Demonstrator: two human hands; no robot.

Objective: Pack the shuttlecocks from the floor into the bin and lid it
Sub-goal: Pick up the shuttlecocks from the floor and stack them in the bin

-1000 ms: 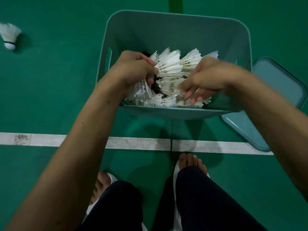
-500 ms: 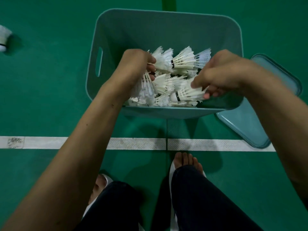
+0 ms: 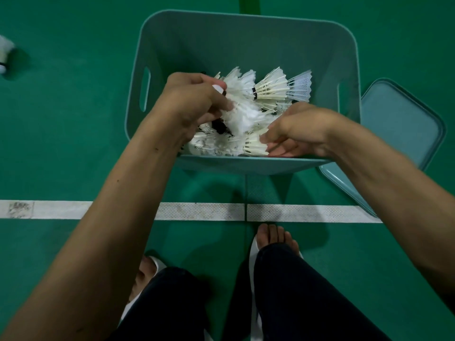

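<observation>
At the far left edge a stray shuttlecock [image 3: 4, 54] lies on the green floor [image 3: 73, 119], well apart from the bin [image 3: 246, 17]. The bin stands open just beyond a white line [image 3: 202, 211], with a pile [image 3: 270, 91] of feathered shuttlecocks heaped against its near wall. The left hand [image 3: 192, 102] reaches in over the pile's left side, its fingers curled tight round a white shuttlecock [image 3: 242, 116] whose skirt is blurred. The right hand [image 3: 300, 126] reaches over the near rim at the pile's right side, thumb and curled fingers pinching the skirt of a cream shuttlecock [image 3: 254, 145]. The lid [image 3: 403, 126] lies flat on the floor just to the right of the bin, partly hidden by the right forearm.
</observation>
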